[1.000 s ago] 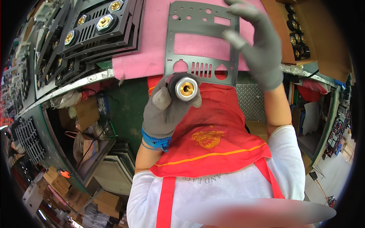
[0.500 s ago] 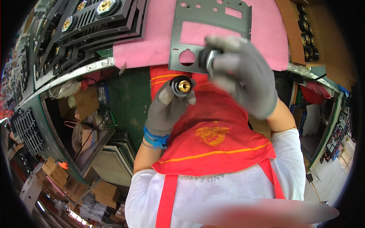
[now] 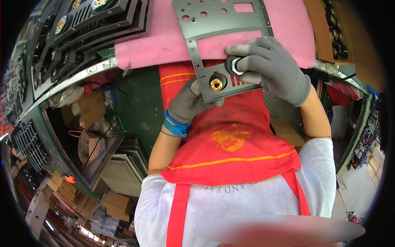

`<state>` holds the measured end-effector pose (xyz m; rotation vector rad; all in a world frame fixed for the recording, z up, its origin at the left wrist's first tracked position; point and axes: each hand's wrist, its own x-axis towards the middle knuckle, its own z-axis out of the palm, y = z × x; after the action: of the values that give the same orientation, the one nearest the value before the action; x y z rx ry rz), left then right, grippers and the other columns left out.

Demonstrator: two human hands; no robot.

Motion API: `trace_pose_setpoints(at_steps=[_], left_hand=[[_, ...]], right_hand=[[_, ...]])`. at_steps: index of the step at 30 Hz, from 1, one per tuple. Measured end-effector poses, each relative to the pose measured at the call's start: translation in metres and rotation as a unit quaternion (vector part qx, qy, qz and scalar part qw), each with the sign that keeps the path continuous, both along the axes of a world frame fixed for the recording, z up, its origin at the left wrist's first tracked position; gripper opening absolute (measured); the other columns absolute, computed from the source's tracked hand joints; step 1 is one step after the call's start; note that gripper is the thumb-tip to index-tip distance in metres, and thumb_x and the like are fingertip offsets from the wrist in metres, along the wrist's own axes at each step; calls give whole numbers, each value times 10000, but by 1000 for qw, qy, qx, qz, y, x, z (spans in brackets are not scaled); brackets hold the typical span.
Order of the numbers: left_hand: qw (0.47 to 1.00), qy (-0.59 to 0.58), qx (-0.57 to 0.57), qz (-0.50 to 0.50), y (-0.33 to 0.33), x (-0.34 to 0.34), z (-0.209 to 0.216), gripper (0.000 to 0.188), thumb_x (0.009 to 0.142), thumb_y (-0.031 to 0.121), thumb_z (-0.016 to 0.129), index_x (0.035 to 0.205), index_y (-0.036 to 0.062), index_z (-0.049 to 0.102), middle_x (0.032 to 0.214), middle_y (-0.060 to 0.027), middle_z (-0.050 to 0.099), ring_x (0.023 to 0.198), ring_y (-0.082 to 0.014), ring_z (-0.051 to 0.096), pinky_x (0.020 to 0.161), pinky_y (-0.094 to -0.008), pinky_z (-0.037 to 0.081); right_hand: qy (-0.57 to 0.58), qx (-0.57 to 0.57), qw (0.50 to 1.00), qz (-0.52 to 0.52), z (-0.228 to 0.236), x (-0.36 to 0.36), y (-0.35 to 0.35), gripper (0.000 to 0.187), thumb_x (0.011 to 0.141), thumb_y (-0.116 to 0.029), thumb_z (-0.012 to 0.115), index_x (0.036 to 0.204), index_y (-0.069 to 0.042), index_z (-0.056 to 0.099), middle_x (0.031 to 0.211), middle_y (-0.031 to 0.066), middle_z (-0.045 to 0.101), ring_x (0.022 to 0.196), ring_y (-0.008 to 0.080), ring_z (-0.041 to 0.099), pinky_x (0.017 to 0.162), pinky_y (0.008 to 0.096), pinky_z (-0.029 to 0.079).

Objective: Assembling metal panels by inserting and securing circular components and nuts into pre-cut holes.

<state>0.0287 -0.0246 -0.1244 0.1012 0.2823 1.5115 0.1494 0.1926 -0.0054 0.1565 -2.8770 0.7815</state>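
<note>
A grey sheet-metal panel (image 3: pixel 210 29) with round and rectangular cut-outs lies tilted, its near corner over my lap. The gold-coloured threaded end of a black-bodied fitting (image 3: pixel 216 84) pokes through the large round hole near that corner. My left hand (image 3: pixel 187 101), in a grey glove, is closed at the corner, its thumb by the edge and its fingers reaching beneath. The panel hides most of its grip on the fitting. Just right of the hole, my gloved right hand (image 3: pixel 273 68) pinches a silver hex nut with a black ring (image 3: pixel 234 66) above the panel.
Pink padding (image 3: pixel 156 45) covers the bench under the panel. At the far left stand stacked dark panels (image 3: pixel 98 29) with gold fittings in them. An open cardboard box (image 3: pixel 358 53) with black and gold parts sits at the right. Cluttered shelves (image 3: pixel 90 123) lie below the bench edge.
My left hand has brought the fitting up from below into the panel's hole. The panel has turned and slid toward me. My right hand still holds the nut and has moved slightly right.
</note>
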Motion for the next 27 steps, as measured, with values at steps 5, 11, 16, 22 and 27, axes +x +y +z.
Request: trace_pose_setpoints(at_steps=[5,11,16,22,27], left_hand=[[973,220,-55,34,-2,1,22,671,851,467,657,1295,-5,484,1127,-129,622,957,-248,636,840,-365,522],[975,221,-38,-3,6,-16,35,593,938,458,527,1298,-11,483,1192,-146,600,1055,-237,607,910,-378,500],[987,136,-75,30,4,-17,71,990,837,729,451,1428,-49,288,1455,-202,359,1291,-363,428,1086,-533,327],[974,196,-86,75,19,-11,75,499,926,424,483,1280,73,490,1281,-70,512,1167,-247,491,979,-438,374],[985,132,-62,97,6,-13,64,562,908,398,548,1351,70,439,1324,-127,478,1210,-301,463,1048,-498,352]], right_hand=[[-3,-66,998,6,0,-4,5,281,717,-128,728,945,-110,564,1187,11,633,935,254,564,844,371,453],[-13,-96,993,64,4,-13,17,225,760,-166,719,922,-65,599,1193,89,639,934,277,585,830,366,468],[-9,-295,955,11,11,-17,9,217,784,-163,727,948,-69,619,1103,83,655,943,285,603,806,385,486],[26,-156,985,62,-5,-33,-6,188,796,-220,677,979,-179,652,930,34,659,958,262,603,846,393,452],[172,-60,980,84,-12,-34,-14,177,813,-268,640,928,-140,683,997,28,651,992,251,596,882,419,432]])
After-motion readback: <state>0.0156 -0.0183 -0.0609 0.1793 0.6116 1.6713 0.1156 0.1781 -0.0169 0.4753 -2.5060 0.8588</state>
